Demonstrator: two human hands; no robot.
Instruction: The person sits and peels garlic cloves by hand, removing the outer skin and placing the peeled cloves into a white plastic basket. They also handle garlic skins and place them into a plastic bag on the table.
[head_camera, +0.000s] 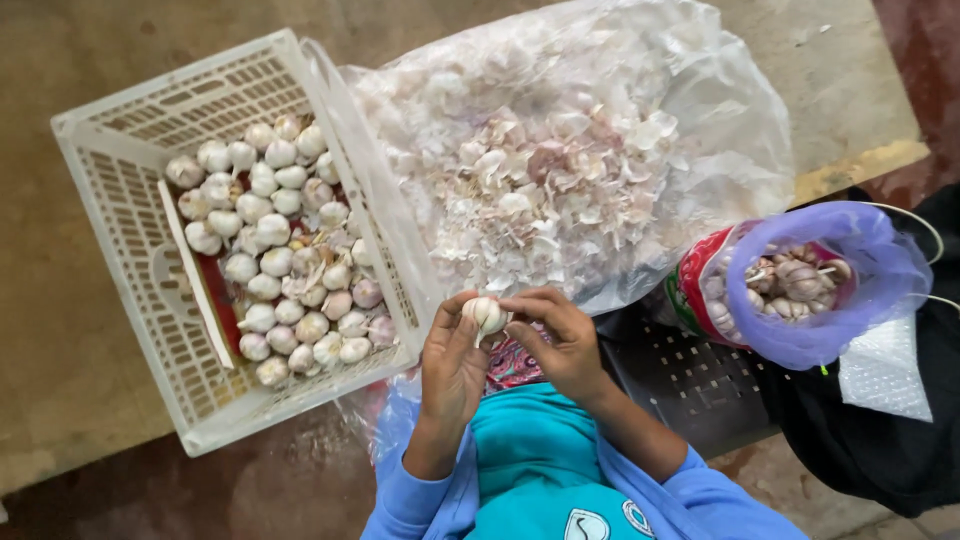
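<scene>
Bare concrete floor (60, 330) carries a white crate (120, 210) already well filled with peeled garlic bulbs (275, 260); loose skins (560, 190) heap on clear plastic. Both hands, left (452, 365) and right (562, 340), grip one bulb (487, 315) between them. Unpeeled garlic remains in a purple bag (800, 285).

Just above and to the right of your grip spreads a large clear plastic bag (600, 150), crumpled and lying open, heaped with pale papery skins. Well to the right of your hands sits a purple translucent bag (850, 300) (its mouth rolled open), set inside a red, white and green printed sack (695, 285) and holding garlic bulbs. Just below that lies a small clear bubble-textured pouch (885, 375), flat on dark cloth
</scene>
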